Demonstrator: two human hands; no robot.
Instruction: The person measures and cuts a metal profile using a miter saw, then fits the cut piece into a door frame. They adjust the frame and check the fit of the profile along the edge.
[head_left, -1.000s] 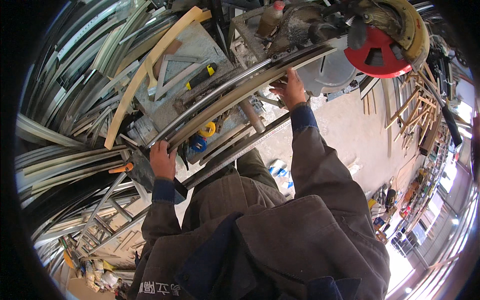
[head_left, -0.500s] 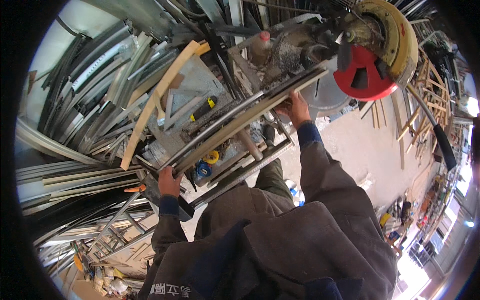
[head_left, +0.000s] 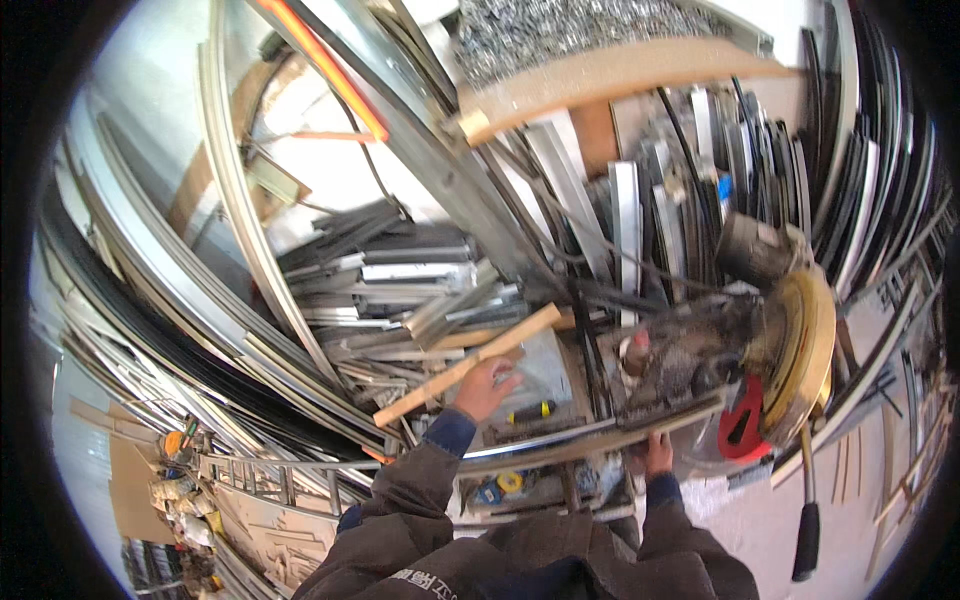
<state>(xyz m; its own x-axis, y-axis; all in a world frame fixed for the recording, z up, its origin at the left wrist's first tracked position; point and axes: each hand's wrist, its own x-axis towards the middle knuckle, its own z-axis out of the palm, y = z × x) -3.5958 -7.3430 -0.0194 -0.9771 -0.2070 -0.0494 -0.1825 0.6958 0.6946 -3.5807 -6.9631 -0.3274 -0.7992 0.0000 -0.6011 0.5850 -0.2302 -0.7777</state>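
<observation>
Just beyond the right hand [head_left: 657,456], long tan profile [head_left: 600,441]; whether grasped, cannot tell. Left hand [head_left: 482,392] loose, fingers parted, by wooden strip [head_left: 432,386]; contact unclear. Right of both hands, red-guarded cut-off saw [head_left: 742,425]. Judged best: profile steady, fingertips clear of saw.

Across the lower centre of the frame, a long profile [head_left: 590,446] is barring the way toward the body. At centre, a wooden strip [head_left: 425,393] is slanting behind the left hand [head_left: 485,390], obstructing reach toward the upper left. At right, the saw [head_left: 800,350] is blocking passage, its black handle [head_left: 806,545] jutting downward. Between handle and right sleeve [head_left: 690,545], the floor [head_left: 760,525] is leaving room for a hand.
</observation>
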